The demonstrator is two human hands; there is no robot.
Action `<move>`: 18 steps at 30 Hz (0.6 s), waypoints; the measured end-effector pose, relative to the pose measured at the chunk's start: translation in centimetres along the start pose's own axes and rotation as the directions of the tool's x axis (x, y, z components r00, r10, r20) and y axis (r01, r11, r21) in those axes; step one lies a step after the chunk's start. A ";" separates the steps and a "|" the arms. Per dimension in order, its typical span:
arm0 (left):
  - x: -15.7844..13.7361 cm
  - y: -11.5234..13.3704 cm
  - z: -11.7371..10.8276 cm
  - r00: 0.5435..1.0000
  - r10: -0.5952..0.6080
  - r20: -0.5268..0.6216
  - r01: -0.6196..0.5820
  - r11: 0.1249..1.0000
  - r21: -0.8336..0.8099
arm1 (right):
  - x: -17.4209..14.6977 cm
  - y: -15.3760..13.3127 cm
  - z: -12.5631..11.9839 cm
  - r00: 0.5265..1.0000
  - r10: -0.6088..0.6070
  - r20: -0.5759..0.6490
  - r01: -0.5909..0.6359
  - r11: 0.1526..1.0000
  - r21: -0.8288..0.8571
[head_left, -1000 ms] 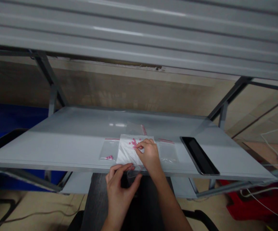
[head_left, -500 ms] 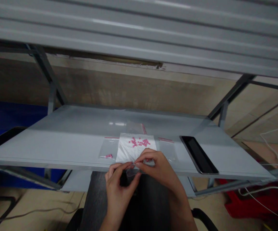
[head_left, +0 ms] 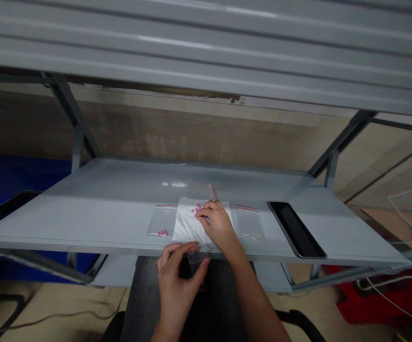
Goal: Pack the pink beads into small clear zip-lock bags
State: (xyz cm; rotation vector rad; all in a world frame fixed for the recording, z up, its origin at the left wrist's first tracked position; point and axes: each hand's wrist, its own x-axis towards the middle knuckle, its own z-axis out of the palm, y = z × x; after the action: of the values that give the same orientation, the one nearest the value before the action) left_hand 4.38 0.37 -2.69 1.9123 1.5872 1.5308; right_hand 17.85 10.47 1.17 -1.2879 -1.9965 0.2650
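My left hand (head_left: 179, 270) holds a clear plastic bag (head_left: 197, 255) at the table's front edge, its thumb and fingers spreading the bag's mouth. Over a white paper sheet (head_left: 187, 227) my right hand (head_left: 217, 223) reaches down with its fingertips bunched at a group of small pink pills (head_left: 197, 208). It covers part of the group, and whether a pill is between its fingers is hidden. To the left of the sheet lies a clear zip bag (head_left: 163, 221) with several pink pills inside. Another zip bag (head_left: 249, 222) rests flat to the right.
A black tablet or phone (head_left: 296, 229) lies on the right of the grey table (head_left: 95, 209). Behind the sheet is a further zip bag with a red-striped seal (head_left: 213, 191). A ribbed grey panel (head_left: 206, 52) overhangs the table, with metal struts (head_left: 341, 147) at both sides.
My right hand has left the bag's mouth and moved forward to the pills on the sheet. The left hand stays in place with the bag.
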 end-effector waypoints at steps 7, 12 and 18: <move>0.1 0.1 0.1 1.000 0.011 -0.005 -0.011 1.000 -0.008 | -0.4 -0.5 -0.6 1.000 -0.026 -0.011 0.026 0.997 0.073; 0.1 0.1 0.1 1.000 -0.013 0.002 0.013 1.000 0.004 | -2.8 -2.3 -3.4 0.999 -0.031 0.018 0.024 0.951 0.308; 0.0 0.4 -0.1 0.998 -0.054 -0.018 0.053 0.998 -0.014 | -5.2 -3.8 -5.3 0.989 0.029 0.142 -0.088 0.899 0.430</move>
State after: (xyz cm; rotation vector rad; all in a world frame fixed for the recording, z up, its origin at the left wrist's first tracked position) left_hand 4.51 0.18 -2.36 1.8384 1.6178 1.5380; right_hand 19.97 3.15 4.54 -1.0608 -1.8637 0.7989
